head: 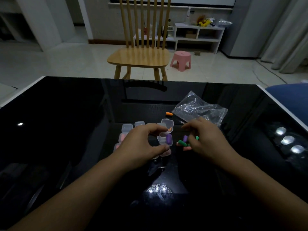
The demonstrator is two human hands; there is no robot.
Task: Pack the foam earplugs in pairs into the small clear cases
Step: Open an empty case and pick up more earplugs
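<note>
While your left hand (143,144) curls around the open clear case (164,139), thumb at its near side and forefinger over its far edge, the one purple earplug (169,138) already inside lies along the case's right wall, long axis running near to far. Its partner, the loose purple earplug (185,138), sits just right of that case, directly under your right hand (205,139), which is much the nearer hand to it. So the move to come, as I judge it, is a short carry leftward from the loose pile into the held case.

Your right hand's fingers (190,126) are bent and drawn toward the thumb, hovering over the pile; whether they already pinch a plug you cannot tell from this view. Your left hand looks closed lightly on the case, steadying it.

Green earplugs (182,142) lie slantwise just near the purple one, and a pink earplug (186,148) lies nearer still, crosswise. All are short, soft, matte foam cylinders. An orange earplug (169,113) rests apart, farther off, beside the crumpled, glossy plastic bag (200,109).

The cases are small, square, round-cornered boxes of cloudy clear plastic; an open case holding orange plugs (167,126) touches the held one on its far side. Everything sits on a black, mirror-glossy table (66,122).
</note>
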